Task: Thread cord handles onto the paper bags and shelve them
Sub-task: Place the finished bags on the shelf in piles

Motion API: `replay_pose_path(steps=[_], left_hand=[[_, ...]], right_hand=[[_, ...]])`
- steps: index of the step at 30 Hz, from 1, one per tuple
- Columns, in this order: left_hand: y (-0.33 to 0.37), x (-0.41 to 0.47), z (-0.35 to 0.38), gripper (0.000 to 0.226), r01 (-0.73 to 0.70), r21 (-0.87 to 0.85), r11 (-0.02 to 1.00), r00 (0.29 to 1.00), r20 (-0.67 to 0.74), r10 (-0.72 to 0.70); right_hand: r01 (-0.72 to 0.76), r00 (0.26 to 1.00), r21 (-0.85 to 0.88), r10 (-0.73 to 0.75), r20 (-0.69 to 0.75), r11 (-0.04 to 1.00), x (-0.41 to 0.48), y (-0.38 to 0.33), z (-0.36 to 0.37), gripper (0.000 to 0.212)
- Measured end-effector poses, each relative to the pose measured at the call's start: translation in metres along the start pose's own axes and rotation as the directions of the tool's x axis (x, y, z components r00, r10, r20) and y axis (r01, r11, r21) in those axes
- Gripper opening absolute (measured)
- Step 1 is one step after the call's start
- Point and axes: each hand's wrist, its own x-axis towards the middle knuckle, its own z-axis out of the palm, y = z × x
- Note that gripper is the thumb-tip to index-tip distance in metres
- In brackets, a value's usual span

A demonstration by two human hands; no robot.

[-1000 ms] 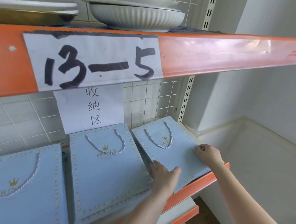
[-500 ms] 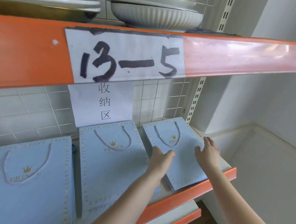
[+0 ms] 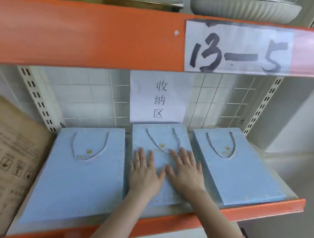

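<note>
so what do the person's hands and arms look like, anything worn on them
Nothing worn that shows. The left hand and right hand are bare, with no gloves, rings or watch, and the arms have no sleeves as far as the frame reaches.

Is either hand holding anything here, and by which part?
Nothing is gripped. The left hand and right hand lie flat, fingers straight, on the middle bag, on its front face.

middle bag (image 3: 158,136) logo half-covered, cardboard box (image 3: 10,139) cropped left
</note>
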Motion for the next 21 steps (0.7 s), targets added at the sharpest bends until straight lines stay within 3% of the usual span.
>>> replay_pose_path(steps=[2,6,9,12,15,18,21], left_hand=[[0.0,0.002,-0.002,0.085,0.008,0.016,1.0,0.999,0.038,-0.009],[0.0,-0.005,-0.008,0.105,0.006,-0.017,1.0,0.995,0.098,-0.005],[-0.004,-0.008,-0.016,0.079,-0.019,-0.007,1.0,0.987,0.157,0.02],[-0.015,-0.011,-0.032,0.083,-0.126,0.04,0.991,0.963,0.243,0.113],[-0.027,-0.023,-0.037,0.101,-0.271,0.04,0.962,0.904,0.353,0.24],[-0.039,-0.032,-0.027,0.108,-0.333,0.034,0.942,0.896,0.323,0.305],[-0.044,-0.036,-0.016,0.103,-0.348,0.025,0.937,0.916,0.221,0.334]], right_hand=[[-0.014,1.0,0.005,0.014,0.01,1.0,0.0,0.001,-0.002,0.062],[-0.021,0.999,0.049,0.02,0.027,0.999,-0.001,-0.003,-0.009,0.057],[-0.057,0.998,0.152,0.061,-0.025,0.987,-0.002,-0.002,-0.021,0.044],[-0.084,0.991,0.224,0.104,-0.083,0.971,0.003,0.0,-0.035,0.035],[-0.088,0.989,0.197,0.109,-0.102,0.977,0.015,0.0,-0.043,0.036],[-0.041,0.995,0.155,0.054,-0.082,0.987,0.035,-0.006,-0.05,0.043],[0.001,0.999,0.06,-0.003,0.041,0.998,0.048,-0.017,-0.039,0.051]])
